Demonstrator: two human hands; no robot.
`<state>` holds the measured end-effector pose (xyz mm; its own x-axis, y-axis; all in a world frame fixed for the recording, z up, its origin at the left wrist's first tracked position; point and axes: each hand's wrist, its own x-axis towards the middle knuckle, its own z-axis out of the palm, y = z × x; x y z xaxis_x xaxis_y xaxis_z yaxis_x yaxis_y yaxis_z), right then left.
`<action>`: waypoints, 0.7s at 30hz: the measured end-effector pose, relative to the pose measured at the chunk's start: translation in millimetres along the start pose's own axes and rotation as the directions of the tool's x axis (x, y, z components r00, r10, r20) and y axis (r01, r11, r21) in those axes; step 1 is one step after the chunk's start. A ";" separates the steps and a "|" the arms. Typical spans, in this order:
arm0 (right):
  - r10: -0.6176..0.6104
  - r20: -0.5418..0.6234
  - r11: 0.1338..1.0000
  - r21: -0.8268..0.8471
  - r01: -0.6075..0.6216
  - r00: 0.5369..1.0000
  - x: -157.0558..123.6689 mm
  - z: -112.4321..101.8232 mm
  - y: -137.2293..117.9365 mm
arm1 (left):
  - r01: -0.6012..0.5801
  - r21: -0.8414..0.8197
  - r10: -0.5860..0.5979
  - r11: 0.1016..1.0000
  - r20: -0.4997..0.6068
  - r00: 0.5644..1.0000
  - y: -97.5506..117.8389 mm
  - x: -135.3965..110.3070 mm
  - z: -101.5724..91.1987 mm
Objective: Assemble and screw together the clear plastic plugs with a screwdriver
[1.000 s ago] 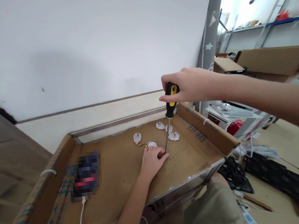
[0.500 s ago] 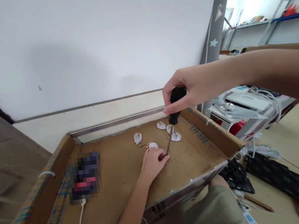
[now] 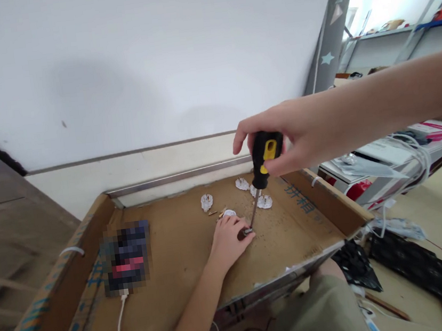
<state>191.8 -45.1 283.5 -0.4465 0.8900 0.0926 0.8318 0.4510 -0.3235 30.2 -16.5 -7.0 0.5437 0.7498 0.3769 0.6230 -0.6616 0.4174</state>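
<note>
My right hand (image 3: 290,138) is closed round the black and yellow handle of a screwdriver (image 3: 263,163), held nearly upright. Its shaft slants down to a small dark part (image 3: 244,233) on the cardboard tray (image 3: 178,278). My left hand (image 3: 227,240) rests on the tray with its fingers pinched on that small part, right at the screwdriver's tip. Several white plug pieces (image 3: 206,201) and small brass bits lie just beyond the left hand.
A blurred-out phone (image 3: 127,256) with a white cable (image 3: 119,323) lies at the tray's left. The tray has raised cardboard walls (image 3: 322,201). A white wall stands behind. To the right are boxes, cables and black boards (image 3: 427,269) on the floor.
The right hand has turned on the screwdriver handle, so the yellow insert shows again. The view has shifted slightly. The left hand stays on the small part.
</note>
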 end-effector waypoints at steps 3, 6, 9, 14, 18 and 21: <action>0.045 0.099 0.983 -0.181 -0.026 0.994 -5.7 -0.7 -18.8 | -0.026 -0.048 0.025 0.999 -0.019 1.000 -2.5 -0.2 2.5; 0.108 0.113 0.937 -0.343 -0.063 0.988 -9.0 -1.2 -27.3 | -0.028 -0.087 0.026 0.996 -0.022 0.999 -3.8 0.2 4.3; 0.093 0.094 0.933 -0.355 -0.053 0.991 -10.2 -1.8 -22.9 | -0.022 -0.091 0.019 0.996 -0.026 0.999 -3.9 1.0 5.3; 0.047 0.128 0.942 -0.335 -0.001 0.991 -12.2 -3.8 -3.1 | -0.019 -0.094 0.017 0.995 -0.021 1.000 -3.9 1.2 5.3; 0.008 0.067 0.923 -0.385 0.019 0.998 -15.8 -2.9 7.4 | -0.002 -0.095 0.000 0.995 -0.023 1.000 -3.0 0.4 5.0; -0.073 0.058 0.921 -0.379 0.090 0.996 -18.0 -2.1 9.8 | 0.003 -0.089 -0.005 0.996 -0.022 1.000 -2.6 0.4 5.2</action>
<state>208.7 -56.6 280.6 -0.5244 0.8493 0.0611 0.8511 0.5206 0.0673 31.7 -14.4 -12.2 0.5276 0.7530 0.3932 0.5721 -0.6571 0.4908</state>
